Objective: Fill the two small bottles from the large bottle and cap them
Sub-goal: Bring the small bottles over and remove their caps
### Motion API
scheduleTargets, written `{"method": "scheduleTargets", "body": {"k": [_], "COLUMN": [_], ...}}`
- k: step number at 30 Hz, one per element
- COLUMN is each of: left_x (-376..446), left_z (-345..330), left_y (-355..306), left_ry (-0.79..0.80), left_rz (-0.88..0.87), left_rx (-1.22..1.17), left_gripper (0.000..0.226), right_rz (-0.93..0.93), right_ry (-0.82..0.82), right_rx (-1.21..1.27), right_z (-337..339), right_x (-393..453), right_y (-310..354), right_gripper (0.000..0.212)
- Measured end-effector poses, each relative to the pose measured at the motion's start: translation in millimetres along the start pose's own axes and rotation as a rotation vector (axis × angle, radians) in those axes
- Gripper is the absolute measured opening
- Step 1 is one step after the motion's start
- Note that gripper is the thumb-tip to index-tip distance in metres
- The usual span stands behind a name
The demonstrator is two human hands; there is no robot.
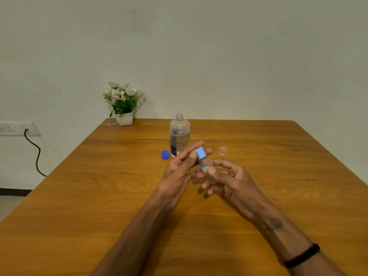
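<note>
We are holding the small bottle (207, 168) above the counter (99, 196) in our right hand (229, 176), while our left hand (179, 170) is pinching its light blue cap (200, 152); we should be keeping it upright, twisting gently.

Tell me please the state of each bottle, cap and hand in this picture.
Large bottle: upright, uncapped.
Dark blue cap: off, on table.
Held small bottle: tilted, light blue cap on it.
Second small bottle: upright, uncapped.
Left hand: pinching the light blue cap.
Right hand: holding the bottle.
</note>
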State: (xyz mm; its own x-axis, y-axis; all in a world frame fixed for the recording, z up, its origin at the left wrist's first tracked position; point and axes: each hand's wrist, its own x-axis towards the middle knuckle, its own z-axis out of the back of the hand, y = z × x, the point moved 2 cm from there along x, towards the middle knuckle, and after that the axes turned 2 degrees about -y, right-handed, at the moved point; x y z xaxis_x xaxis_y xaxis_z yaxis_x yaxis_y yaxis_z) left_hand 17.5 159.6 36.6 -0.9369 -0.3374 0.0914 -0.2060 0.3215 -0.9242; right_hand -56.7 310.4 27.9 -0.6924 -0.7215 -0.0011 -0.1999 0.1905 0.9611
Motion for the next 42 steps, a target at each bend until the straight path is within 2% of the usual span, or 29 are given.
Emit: {"method": "scheduleTargets", "body": {"k": [8, 12, 15, 19, 21, 25, 27, 31, 35, 38, 42], "left_x": [2.6, 3.4, 2.3, -2.3, -1.4, 2.4, 2.5, 3.6, 1.3, -1.5, -2.3], "left_z": [2.0, 0.8, -0.5, 3.7, 6.0, 6.0, 4.9, 6.1, 5.5, 4.6, 3.8], "left_y": [0.1, 4.3, 5.3, -1.1, -2.6, 0.8, 1.4, 3.0, 4.3, 3.9, 7.3], "left_ry": [0.004, -0.044, -0.116, -0.278, -0.234, 0.029, 0.053, 0.004, -0.137, -0.224, -0.254], "left_rz": [0.01, -0.05, -0.123, -0.319, -0.321, -0.282, -0.275, -0.252, -0.24, -0.244, -0.218], "left_rx": [-0.011, 0.028, 0.132, 0.397, 0.409, 0.489, 0.536, 0.564, 0.615, 0.644, 0.656], "left_gripper": [0.043, 0.041, 0.037, 0.039, 0.04, 0.043, 0.045, 0.035, 0.024, 0.02, 0.023], "right_rz": [0.019, 0.094, 0.177, 0.264, 0.315, 0.376, 0.41, 0.483, 0.586, 0.552, 0.567], "right_ry": [0.011, -0.062, -0.139, -0.184, -0.207, -0.306, -0.348, -0.357, -0.378, -0.407, -0.412], "right_rx": [-0.056, -0.163, -0.308, -0.435, -0.524, -0.757, -0.886, -0.987, -1.126, -1.182, -1.253], "right_z": [6.4, 6.4, 9.6, 10.5, 10.7, 17.8, 21.2, 22.9, 25.5, 27.4, 27.8], "right_x": [-3.6, -3.9, -4.7, -6.0, -7.2, -9.1, -9.1, -9.5, -7.5, -8.5, -9.3], "right_y": [-3.3, -3.8, -4.0, -3.0, -1.0, 2.0, 2.7, 4.3, 4.0, 3.9, 2.4], "right_gripper": [0.039, 0.03, 0.023, 0.025, 0.024, 0.026, 0.032, 0.038, 0.037, 0.039, 0.043]}}
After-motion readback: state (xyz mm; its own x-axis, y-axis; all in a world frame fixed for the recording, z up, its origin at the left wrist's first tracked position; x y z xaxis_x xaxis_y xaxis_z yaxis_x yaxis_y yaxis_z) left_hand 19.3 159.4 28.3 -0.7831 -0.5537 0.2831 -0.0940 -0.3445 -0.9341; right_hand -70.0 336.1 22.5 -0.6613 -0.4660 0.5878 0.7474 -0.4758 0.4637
